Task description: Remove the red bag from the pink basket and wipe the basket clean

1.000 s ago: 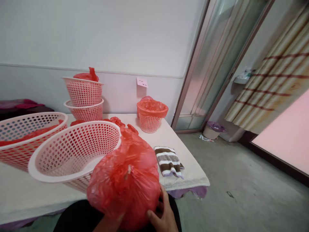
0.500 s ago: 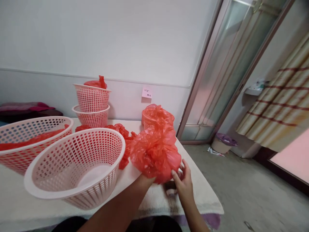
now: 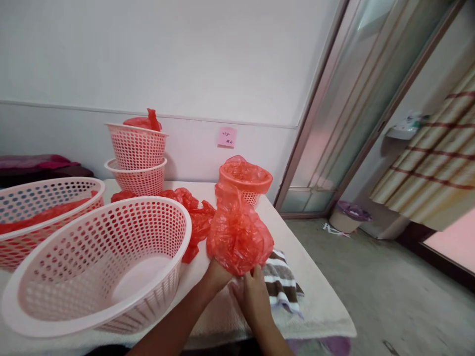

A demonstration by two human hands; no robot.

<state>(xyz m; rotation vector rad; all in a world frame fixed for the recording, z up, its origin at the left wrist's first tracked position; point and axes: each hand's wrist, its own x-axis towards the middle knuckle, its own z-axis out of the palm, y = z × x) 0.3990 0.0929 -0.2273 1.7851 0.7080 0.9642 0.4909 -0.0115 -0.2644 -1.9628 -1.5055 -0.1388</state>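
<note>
Item in hand: red plastic bag (image 3: 239, 237), bunched and puffed, held just above the table edge (image 3: 326, 316), in front of the lined small basket (image 3: 245, 179).
Left hand (image 3: 217, 274): I see it under the bag's left underside, fingers buried in the film, apparently closed on it.
Right hand (image 3: 252, 294): fingers pinched together on the bag's lower edge, over the striped towel (image 3: 280, 282).
Neighbours: large empty basket (image 3: 100, 262) just left; loose red bags (image 3: 193, 212) behind it; stacked baskets (image 3: 137, 153) by the wall.
Risk, tearing: I judge the thin film could split if both hands pull apart hard.
Risk, snagging: the bag could catch on the large basket's rim and drag it.
Risk, slipping: the slick film might slide out of a light pinch.
Change since half a second ago: the bag sits lower and nearer the towel; my right hand has gone from open beside it to closed on its edge.
</note>
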